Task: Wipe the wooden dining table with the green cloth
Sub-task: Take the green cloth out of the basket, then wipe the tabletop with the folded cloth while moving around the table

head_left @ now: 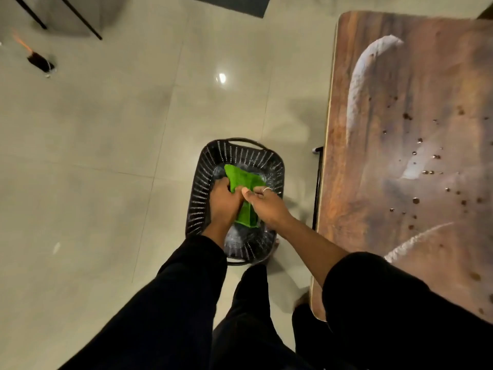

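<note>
Both hands, the left hand (223, 194) and the right hand (262, 202), close on the green cloth (244, 182) over the black basket (198, 198) on the floor, beside the wooden table (394, 182). Judged step: wringing; twist the 2 fists in opposite directions above the basket, then carry the cloth to the spotted tabletop
</note>
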